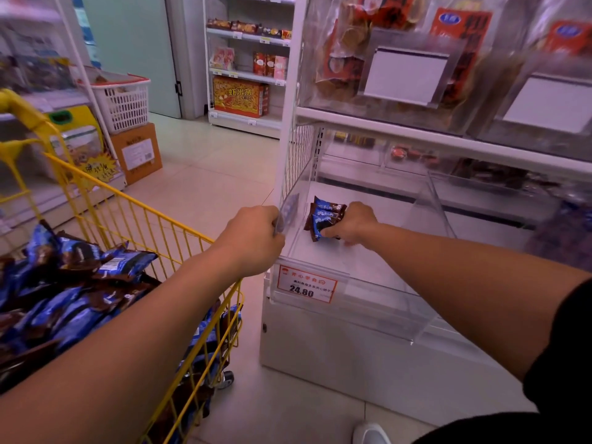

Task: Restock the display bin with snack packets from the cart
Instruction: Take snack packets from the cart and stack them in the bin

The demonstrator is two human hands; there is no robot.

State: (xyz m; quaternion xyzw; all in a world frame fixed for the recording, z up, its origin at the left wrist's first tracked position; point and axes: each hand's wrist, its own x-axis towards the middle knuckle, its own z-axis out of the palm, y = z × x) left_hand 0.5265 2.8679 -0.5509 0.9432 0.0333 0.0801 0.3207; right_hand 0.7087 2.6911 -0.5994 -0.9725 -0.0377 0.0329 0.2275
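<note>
snack packets (64,283), blue and brown, lie heaped in the yellow wire cart (179,232) at the far left, below and to the left of the left hand's fingers. behind the cart, further off to the left of both hands, a white basket (123,102) sits on a cardboard box (137,152) on the tiled floor (208,161). the left hand (253,238) reaches over the cart's rim and its fingers curl round the left front corner of the clear display bin (352,302), gripping the edge of its transparent wall. just below those fingers, on the bin's front face, a red-bordered price label (306,285) reads 24.80. to the right of the left hand, inside the bin near its left wall, the right hand (352,224) holds a small bunch of packets (325,216) of the same blue and brown kind, fingers clamped on them, low over the bin's white bottom; whether the bunch touches the bottom cannot be told. above the right hand's fingers a white shelf (416,133) carries clear boxes of red-packed goods, blurred. at the bottom edge, below the right arm, a white shoe (368,434) stands on the floor.
</note>
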